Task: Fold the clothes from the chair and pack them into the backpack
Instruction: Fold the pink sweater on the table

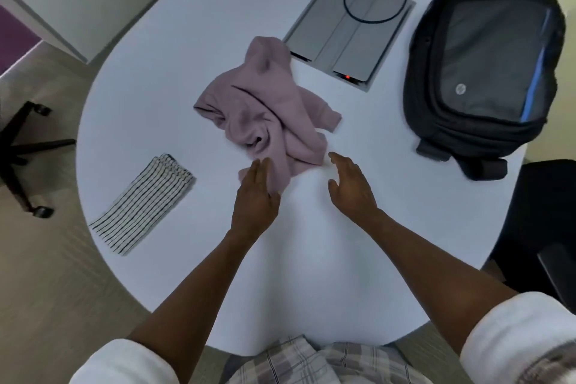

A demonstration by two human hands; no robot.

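A crumpled pink sweater (268, 109) lies in a heap in the middle of the round white table (311, 243). My left hand (257, 196) rests flat on the sweater's near corner, fingers straight. To its right my right hand (350, 185) hovers open just off the sweater's near edge, touching nothing. A striped garment (145, 203), folded into a long rectangle, lies at the table's left side. The black backpack (486, 72) lies flat at the far right of the table, and I cannot tell whether its zip is open.
A grey cable hatch (349, 31) with a looped black cord sits in the table behind the sweater. A black chair (542, 227) stands at the right edge. Another chair's wheeled base (25, 146) is on the floor at left.
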